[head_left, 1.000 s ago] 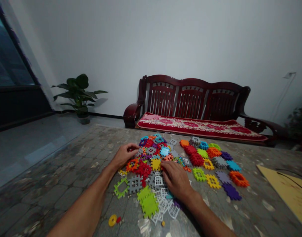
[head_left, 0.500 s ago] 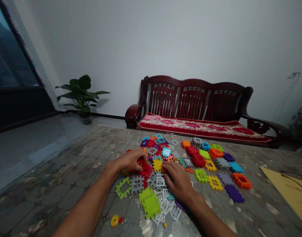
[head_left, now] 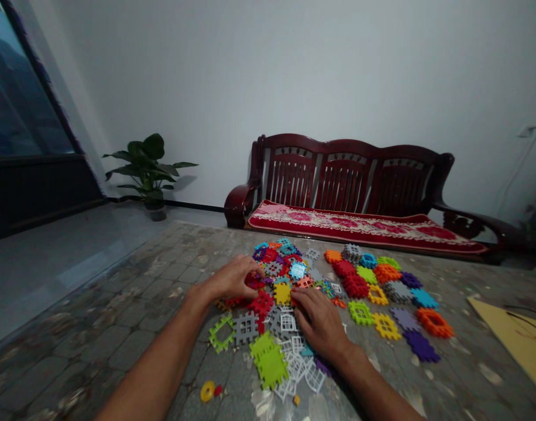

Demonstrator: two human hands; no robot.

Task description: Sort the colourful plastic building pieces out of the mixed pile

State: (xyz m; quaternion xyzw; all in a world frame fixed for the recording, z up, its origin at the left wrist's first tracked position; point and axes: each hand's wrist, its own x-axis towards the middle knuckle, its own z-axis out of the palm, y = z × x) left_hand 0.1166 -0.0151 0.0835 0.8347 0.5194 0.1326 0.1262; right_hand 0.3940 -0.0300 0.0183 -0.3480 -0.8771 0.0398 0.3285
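A heap of coloured interlocking plastic tiles (head_left: 279, 275) lies on a stone-patterned table (head_left: 119, 321). My left hand (head_left: 233, 279) rests on the heap's left side, fingers curled over a red tile (head_left: 254, 280). My right hand (head_left: 318, 321) lies palm down on grey and white window-like pieces (head_left: 285, 321), fingers together, just beside a yellow tile (head_left: 282, 292). To the right, separate tiles (head_left: 382, 286) are laid out in rows. A green square tile (head_left: 268, 362), a green frame (head_left: 219, 333) and a grey grid piece (head_left: 246, 327) lie near my forearms.
A small yellow ring (head_left: 207, 390) and a red bit lie near the table's front. A yellow sheet (head_left: 518, 342) sits at the right edge. Behind the table stand a dark wooden bench (head_left: 351, 175) with a red cushion and a potted plant (head_left: 147, 166).
My left hand has moved right and inward onto the red tiles in the heap. My right hand has barely shifted. The view has drifted slightly.
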